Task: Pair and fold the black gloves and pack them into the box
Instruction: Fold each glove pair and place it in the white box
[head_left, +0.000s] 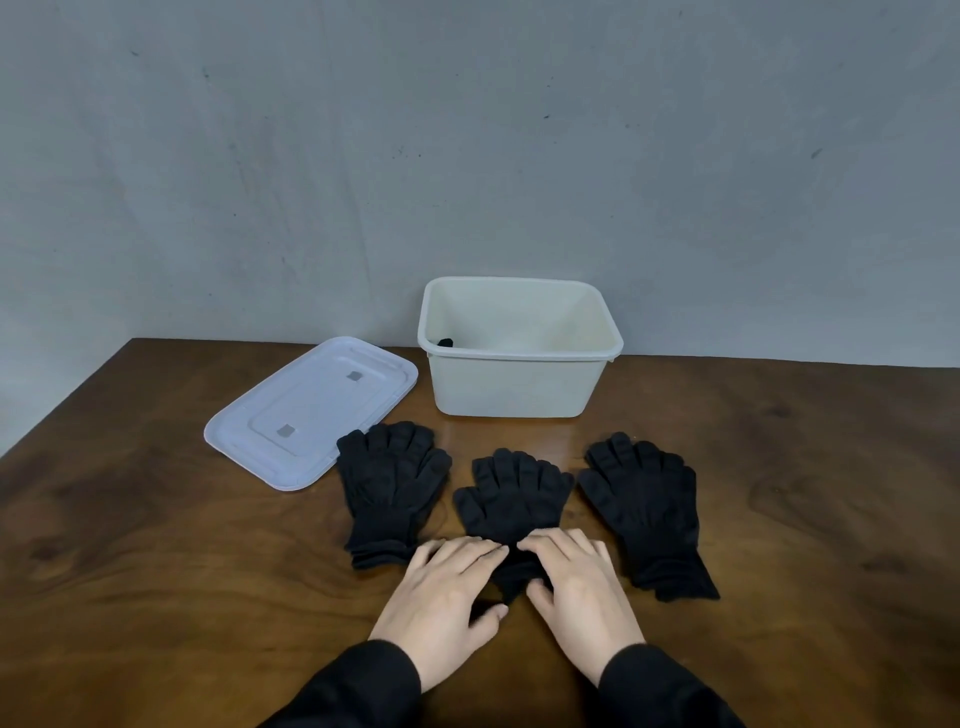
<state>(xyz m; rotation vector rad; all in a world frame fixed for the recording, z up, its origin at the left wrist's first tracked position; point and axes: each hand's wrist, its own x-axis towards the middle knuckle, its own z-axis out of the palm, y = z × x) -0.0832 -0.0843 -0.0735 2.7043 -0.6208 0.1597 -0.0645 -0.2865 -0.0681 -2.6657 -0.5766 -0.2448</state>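
Note:
Three stacks of black gloves lie flat on the wooden table, fingers pointing away from me: a left stack (392, 488), a middle stack (511, 493) and a right stack (647, 512). My left hand (447, 592) and my right hand (576, 582) sit side by side on the cuff of the middle stack. Their fingers lie on top of the cuff and the thumbs tuck in at its near edge, pinching it. Behind the gloves stands the cream plastic box (519, 387), open. A small piece of black fabric (445, 343) shows inside its left corner.
The box's translucent lid (311, 410) lies flat to the left of the box, touching the left glove stack's far corner. A grey wall rises close behind the table. Bare wood stretches to the right of the gloves and along the near edge.

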